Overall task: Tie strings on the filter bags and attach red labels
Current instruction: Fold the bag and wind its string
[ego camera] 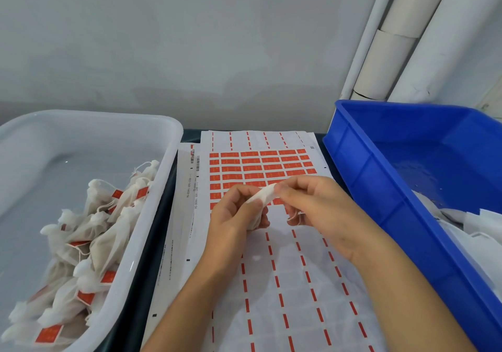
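Both hands gripped one white filter bag (262,196): left hand (239,213) beneath, right hand (312,202) pinching its top above the red label sheet (260,167); label print was unreadable.

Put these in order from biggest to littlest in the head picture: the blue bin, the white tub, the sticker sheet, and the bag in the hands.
1. White tub and blue bin: look alike, both cut off by the frame, so no ranking.
2. Sticker sheet.
3. Bag, pinched between left hand and right hand.
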{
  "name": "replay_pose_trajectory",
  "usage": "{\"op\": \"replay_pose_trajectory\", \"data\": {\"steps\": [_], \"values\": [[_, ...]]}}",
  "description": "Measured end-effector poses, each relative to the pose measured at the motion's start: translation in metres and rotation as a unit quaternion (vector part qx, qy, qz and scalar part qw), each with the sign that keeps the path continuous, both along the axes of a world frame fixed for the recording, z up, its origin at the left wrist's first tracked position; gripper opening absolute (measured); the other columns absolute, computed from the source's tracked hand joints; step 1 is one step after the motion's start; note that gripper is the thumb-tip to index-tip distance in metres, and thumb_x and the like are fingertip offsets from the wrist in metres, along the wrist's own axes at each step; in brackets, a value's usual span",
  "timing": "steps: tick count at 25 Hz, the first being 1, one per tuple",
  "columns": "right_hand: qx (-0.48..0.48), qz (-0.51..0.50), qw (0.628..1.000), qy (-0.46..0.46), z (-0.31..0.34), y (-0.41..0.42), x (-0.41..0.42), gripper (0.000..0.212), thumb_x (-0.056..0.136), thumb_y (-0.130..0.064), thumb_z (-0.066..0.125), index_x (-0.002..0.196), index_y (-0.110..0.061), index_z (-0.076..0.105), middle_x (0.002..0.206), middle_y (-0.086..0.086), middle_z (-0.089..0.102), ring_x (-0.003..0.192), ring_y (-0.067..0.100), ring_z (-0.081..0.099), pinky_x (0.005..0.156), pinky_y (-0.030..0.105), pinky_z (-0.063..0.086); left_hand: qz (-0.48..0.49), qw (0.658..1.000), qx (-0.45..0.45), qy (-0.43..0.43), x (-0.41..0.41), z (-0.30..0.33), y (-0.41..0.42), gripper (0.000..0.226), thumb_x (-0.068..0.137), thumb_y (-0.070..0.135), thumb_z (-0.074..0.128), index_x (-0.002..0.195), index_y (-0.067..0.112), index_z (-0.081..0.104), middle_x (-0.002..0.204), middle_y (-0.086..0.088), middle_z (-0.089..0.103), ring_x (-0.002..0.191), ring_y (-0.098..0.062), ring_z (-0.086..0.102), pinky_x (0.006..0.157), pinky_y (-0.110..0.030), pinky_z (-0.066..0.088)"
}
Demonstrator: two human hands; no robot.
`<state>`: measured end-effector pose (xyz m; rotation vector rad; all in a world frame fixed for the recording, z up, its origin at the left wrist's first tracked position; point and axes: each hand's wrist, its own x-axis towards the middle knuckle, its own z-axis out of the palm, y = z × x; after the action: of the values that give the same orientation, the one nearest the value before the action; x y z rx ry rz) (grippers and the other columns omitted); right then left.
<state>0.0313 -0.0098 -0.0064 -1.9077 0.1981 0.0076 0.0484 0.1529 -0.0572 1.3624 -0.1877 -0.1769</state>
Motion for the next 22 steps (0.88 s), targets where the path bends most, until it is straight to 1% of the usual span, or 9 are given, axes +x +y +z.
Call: {"op": "replay_pose_trajectory", "data": {"steps": [3, 6, 8, 11, 14, 16, 19, 21, 22], "values": [[-0.061, 0.015, 0.998, 0.008, 0.007, -0.007, -0.001, 0.023, 0.102, -0.037, 0.06, 0.086, -0.03, 0.074, 0.068, -0.017, 0.068, 0.064, -0.001, 0.066, 0.058, 0.013, 0.055, 0.01, 0.999, 0.032, -0.006, 0.002, -0.002, 0.001, 0.006, 0.1, 0.02, 0.065, 0.101, 0.023, 0.07, 0.09, 0.002, 0.072, 0.081, -0.013, 0.071, 0.073, -0.017, 0.057], [-0.042, 0.021, 0.998, 0.031, 0.014, -0.009, 0.0, 0.042, 0.107, -0.038, 0.049, 0.073, -0.019, 0.064, 0.061, -0.009, 0.062, 0.059, 0.009, 0.062, 0.067, 0.023, 0.062, 0.0, 0.998, 0.063, -0.008, 0.001, -0.004, 0.0, 0.005, 0.099, 0.02, 0.067, 0.101, 0.024, 0.066, 0.092, 0.007, 0.074, 0.088, -0.009, 0.073, 0.07, -0.012, 0.054], [-0.044, 0.008, 0.999, 0.014, 0.019, -0.008, 0.002, 0.046, 0.109, -0.038, 0.046, 0.069, -0.016, 0.058, 0.058, -0.006, 0.059, 0.055, 0.007, 0.058, 0.067, 0.025, 0.061, -0.013, 0.997, 0.081, -0.01, -0.001, -0.005, 0.0, 0.01, 0.099, 0.021, 0.065, 0.098, 0.031, 0.063, 0.091, 0.009, 0.072, 0.088, -0.003, 0.07, 0.068, -0.008, 0.052], [-0.028, 0.0, 0.999, -0.035, 0.023, -0.005, 0.002, 0.038, 0.108, -0.038, 0.047, 0.079, -0.017, 0.06, 0.056, -0.015, 0.059, 0.048, 0.0, 0.056, 0.052, 0.016, 0.048, -0.044, 0.991, 0.119, -0.032, -0.004, -0.001, -0.001, 0.007, 0.093, 0.042, 0.056, 0.094, 0.039, 0.063, 0.089, 0.011, 0.068, 0.086, -0.001, 0.065, 0.068, -0.007, 0.051], [-0.105, -0.011, 0.989, -0.102, 0.023, -0.002, 0.002, 0.031, 0.105, -0.042, 0.05, 0.082, -0.025, 0.064, 0.072, -0.024, 0.07, 0.068, -0.005, 0.07, 0.055, 0.009, 0.05, -0.065, 0.984, 0.157, -0.054, -0.007, -0.001, -0.002, 0.037, 0.096, 0.064, 0.046, 0.099, 0.035, 0.068, 0.095, 0.017, 0.068, 0.092, 0.002, 0.063, 0.073, -0.007, 0.05], [-0.169, -0.034, 0.976, -0.133, 0.022, -0.002, 0.003, 0.028, 0.103, -0.044, 0.052, 0.082, -0.029, 0.064, 0.081, -0.018, 0.073, 0.077, 0.0, 0.073, 0.063, 0.014, 0.057, -0.069, 0.983, 0.165, -0.051, -0.009, 0.0, -0.001, 0.039, 0.1, 0.07, 0.041, 0.1, 0.042, 0.068, 0.1, 0.025, 0.067, 0.098, 0.006, 0.06, 0.073, -0.002, 0.048], [-0.238, -0.064, 0.955, -0.164, 0.02, -0.005, 0.007, 0.027, 0.102, -0.046, 0.053, 0.082, -0.03, 0.06, 0.082, -0.013, 0.072, 0.072, 0.005, 0.072, 0.063, 0.023, 0.062, -0.07, 0.981, 0.175, -0.046, -0.011, 0.0, 0.0, 0.034, 0.093, 0.076, 0.037, 0.099, 0.054, 0.063, 0.102, 0.029, 0.065, 0.098, 0.009, 0.059, 0.071, -0.012, 0.05], [-0.275, -0.063, 0.943, -0.175, 0.017, -0.009, 0.008, 0.026, 0.103, -0.046, 0.051, 0.084, -0.031, 0.059, 0.084, -0.013, 0.071, 0.072, 0.006, 0.071, 0.066, 0.026, 0.063, -0.07, 0.982, 0.169, -0.04, -0.009, 0.0, 0.0, 0.034, 0.092, 0.076, 0.038, 0.095, 0.053, 0.063, 0.099, 0.026, 0.066, 0.096, 0.006, 0.061, 0.073, -0.014, 0.052], [-0.301, -0.045, 0.938, -0.164, 0.014, -0.011, 0.008, 0.023, 0.104, -0.045, 0.05, 0.088, -0.032, 0.061, 0.091, -0.014, 0.071, 0.078, 0.006, 0.071, 0.072, 0.028, 0.063, -0.068, 0.983, 0.166, -0.044, -0.007, -0.001, 0.0, 0.038, 0.094, 0.075, 0.039, 0.093, 0.047, 0.064, 0.096, 0.022, 0.067, 0.094, 0.002, 0.062, 0.074, -0.012, 0.053]]}}
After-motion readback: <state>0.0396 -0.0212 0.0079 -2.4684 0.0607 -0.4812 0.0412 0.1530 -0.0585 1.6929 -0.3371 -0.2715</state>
